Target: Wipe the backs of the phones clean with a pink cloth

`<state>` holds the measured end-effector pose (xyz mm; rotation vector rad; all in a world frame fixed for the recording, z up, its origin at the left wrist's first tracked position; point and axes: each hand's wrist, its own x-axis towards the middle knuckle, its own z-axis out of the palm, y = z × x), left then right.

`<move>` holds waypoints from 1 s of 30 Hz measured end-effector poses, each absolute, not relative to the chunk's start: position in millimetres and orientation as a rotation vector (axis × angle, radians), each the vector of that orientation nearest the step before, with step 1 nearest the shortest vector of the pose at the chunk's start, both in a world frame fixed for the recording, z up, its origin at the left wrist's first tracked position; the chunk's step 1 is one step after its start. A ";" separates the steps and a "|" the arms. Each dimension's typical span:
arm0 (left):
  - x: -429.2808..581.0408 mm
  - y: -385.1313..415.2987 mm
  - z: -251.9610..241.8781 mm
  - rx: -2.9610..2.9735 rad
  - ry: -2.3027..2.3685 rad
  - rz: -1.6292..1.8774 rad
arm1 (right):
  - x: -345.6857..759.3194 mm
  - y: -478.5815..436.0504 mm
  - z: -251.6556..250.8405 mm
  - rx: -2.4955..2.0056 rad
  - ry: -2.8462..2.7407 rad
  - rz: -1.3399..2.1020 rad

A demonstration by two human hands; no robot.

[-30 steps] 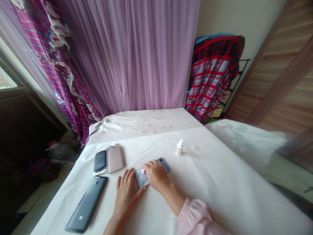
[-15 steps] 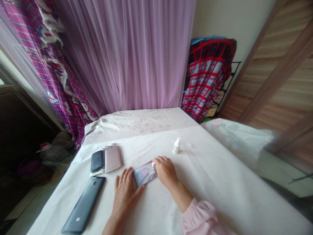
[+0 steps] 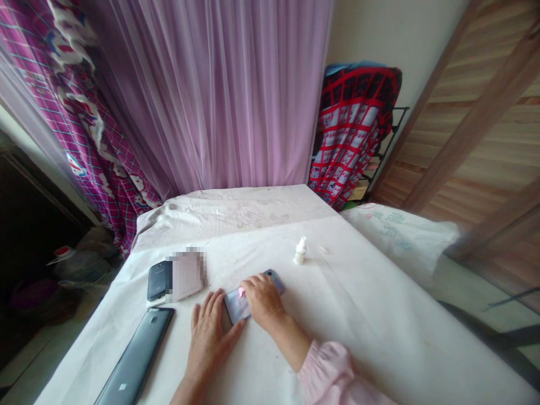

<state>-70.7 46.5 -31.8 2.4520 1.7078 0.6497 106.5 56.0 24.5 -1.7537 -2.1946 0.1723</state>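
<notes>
A phone (image 3: 236, 306) lies flat on the white-covered table, its shiny back up and its camera corner at the far right. My left hand (image 3: 208, 332) rests with fingers spread at the phone's left end, thumb along the near edge, bracing it. Across the middle of the phone is my right hand (image 3: 264, 301), fingers closed and pressed down on its back. A small pink wad (image 3: 242, 292), perhaps cloth, pokes out from under those fingers; most of it is hidden. Beyond the right hand stands a small white bottle (image 3: 300, 251), upright.
On the left lie a dark phone (image 3: 137, 354), a smaller black phone (image 3: 157, 280) and a pinkish, partly blurred-out thing (image 3: 188, 275). A small clear cap-like piece (image 3: 323, 249) sits near the bottle. Purple curtains (image 3: 219, 95) hang behind the table (image 3: 358, 315).
My right hand has slid left along the phone with the pink wad, uncovering the camera corner. My left hand keeps its place at the phone's end. The whole view has shifted slightly.
</notes>
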 end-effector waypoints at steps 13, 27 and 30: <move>-71.2 46.4 -28.3 2.449 1.715 0.595 | 125.9 52.8 23.0 -1.778 -2.137 0.144; -69.3 45.6 -27.1 2.449 1.714 0.617 | 142.7 51.3 20.8 -1.915 -2.062 0.088; -68.7 45.3 -26.3 2.448 1.719 0.611 | 137.4 51.9 21.1 -1.869 -2.078 0.091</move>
